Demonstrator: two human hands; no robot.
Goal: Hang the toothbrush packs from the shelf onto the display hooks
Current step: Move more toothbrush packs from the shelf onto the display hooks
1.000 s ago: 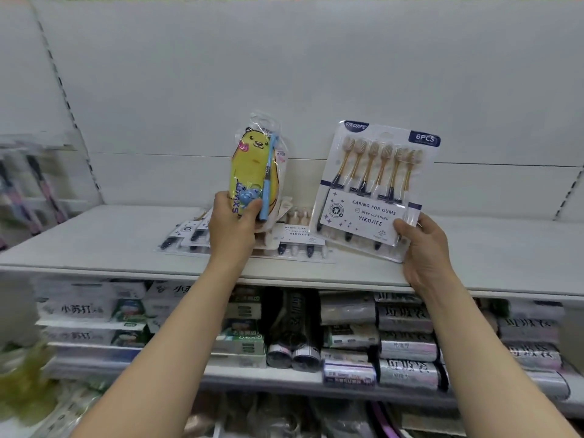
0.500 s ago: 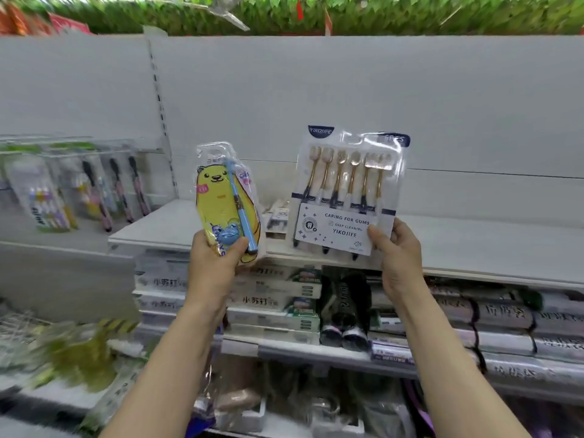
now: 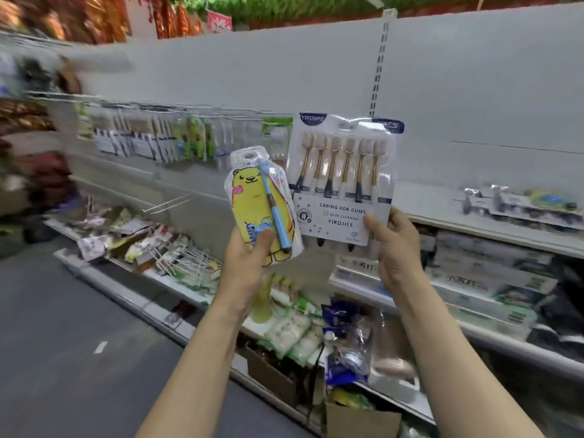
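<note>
Carrying step: left grip (image 3: 249, 260) holds bear pack (image 3: 260, 210), right grip (image 3: 395, 245) six-brush pack (image 3: 344, 178); next, thread onto hooks (image 3: 167, 202) left of them

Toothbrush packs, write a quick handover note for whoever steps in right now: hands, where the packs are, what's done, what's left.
Left hand: grip on the yellow bear toothbrush pack, held upright.
Right hand: grip on the bottom corner of the six-brush pack, held upright.
Both packs are off the shelf and in the air, not on any hook.
The display hooks stand to the left; more packs lie on the shelf to the right.
Left to do: hang both held packs, then those on the shelf.
</note>
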